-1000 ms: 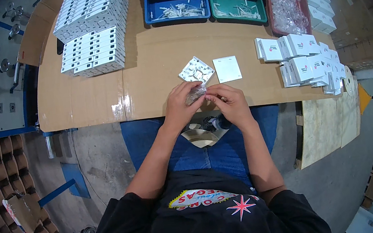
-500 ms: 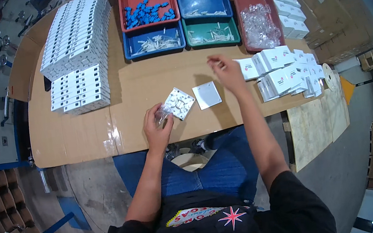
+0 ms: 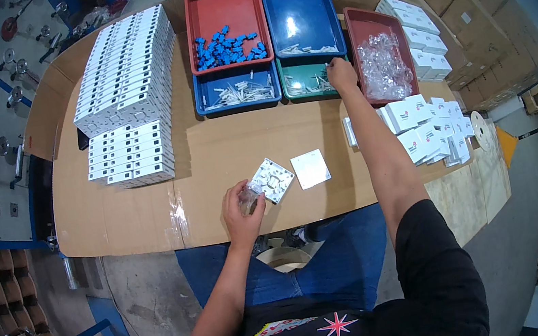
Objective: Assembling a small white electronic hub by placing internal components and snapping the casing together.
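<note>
My left hand (image 3: pixel 241 214) closes around a small clear plastic bag (image 3: pixel 249 200) near the table's front edge. Touching that bag is a white square plastic box (image 3: pixel 274 179), its inside facing up. To its right lies a flat white square plate (image 3: pixel 311 169). My right hand (image 3: pixel 342 75) is stretched far forward, at the right end of a green tray (image 3: pixel 309 95) holding small thin pieces. Its fingers are drawn together there; what they pinch, if anything, is too small to make out.
Behind are a red tray (image 3: pixel 223 6) of blue pieces, two blue trays (image 3: pixel 298 9) of small pale pieces, and a dark red tray (image 3: pixel 354 25) of clear bags. White boxes (image 3: pixel 122 78) are stacked at the left; more small white boxes (image 3: pixel 415 130) lie at the right.
My right hand has moved forward from over the table to the green tray. The left hand stays by the white box with the clear bag. The whole view has shifted, showing more beyond the trays.
</note>
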Motion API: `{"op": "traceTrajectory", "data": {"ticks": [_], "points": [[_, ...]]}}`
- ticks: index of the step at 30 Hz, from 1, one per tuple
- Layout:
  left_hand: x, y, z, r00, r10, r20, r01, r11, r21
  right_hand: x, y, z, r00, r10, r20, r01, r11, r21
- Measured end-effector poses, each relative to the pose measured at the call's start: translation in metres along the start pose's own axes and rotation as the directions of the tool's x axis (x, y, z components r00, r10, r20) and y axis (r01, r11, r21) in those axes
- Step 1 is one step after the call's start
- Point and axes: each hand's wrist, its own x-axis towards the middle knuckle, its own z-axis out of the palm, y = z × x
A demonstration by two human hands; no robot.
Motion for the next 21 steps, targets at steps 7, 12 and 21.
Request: {"op": "traceTrajectory", "data": {"ticks": [7,12,21], "points": [[-0.004,0.002,0.004,0.999,0.035,-0.006,-0.035,0.999,0.031,0.009,0.017,0.019,0.99,-0.085,-0.113,0.085,0.996,-0.006],[-0.004,0.0,0.003,1.0,0.028,-0.014,-0.028,0.999,0.041,-0.007,0.015,0.002,0.986,-0.084,-0.14,0.103,0.986,0.129],[0.002,0.003,-0.002,0.997,0.077,-0.015,-0.075,0.994,0.075,-0.198,-0.042,-0.061,0.961,-0.121,0.247,-0.158,0.493,0.856]]}}
